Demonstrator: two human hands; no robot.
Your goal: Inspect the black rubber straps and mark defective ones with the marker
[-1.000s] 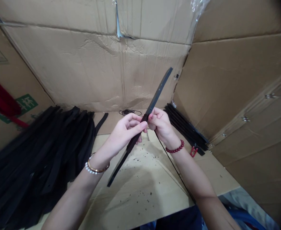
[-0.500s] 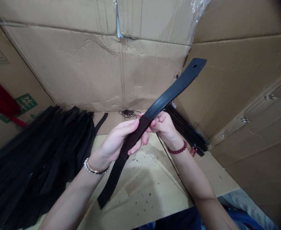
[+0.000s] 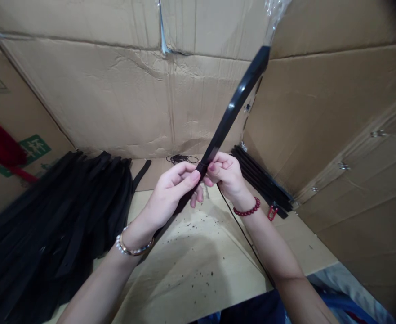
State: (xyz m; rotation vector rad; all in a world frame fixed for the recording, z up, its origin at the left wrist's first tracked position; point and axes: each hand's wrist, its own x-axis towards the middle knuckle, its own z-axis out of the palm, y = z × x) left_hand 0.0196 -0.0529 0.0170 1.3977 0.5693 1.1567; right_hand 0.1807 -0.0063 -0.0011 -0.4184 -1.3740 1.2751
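A long black strap (image 3: 235,105) runs diagonally through both hands, its upper end raised toward the back wall and turned partly edge-on. Around its middle is a dark wrapped section. My left hand (image 3: 175,191) is closed round this section, thumb on top. Just to the right, my right hand (image 3: 227,174) pinches the strap at the upper end of the wrapping. A thin black cord (image 3: 240,225) hangs from near my right hand down toward my right forearm. The strap's lower end is mostly hidden behind my left wrist.
Many black straps (image 3: 59,234) are heaped at the left. More dark strips (image 3: 261,180) lie at the right with a small red item (image 3: 272,211). A tangled cord (image 3: 182,159) lies at the back. Cardboard walls (image 3: 117,99) surround the table (image 3: 184,288), which has dark specks on it.
The strap has turned from flat to nearly edge-on, and its upper end has risen and shifted left. My left fingers have moved up along the wrapped section.
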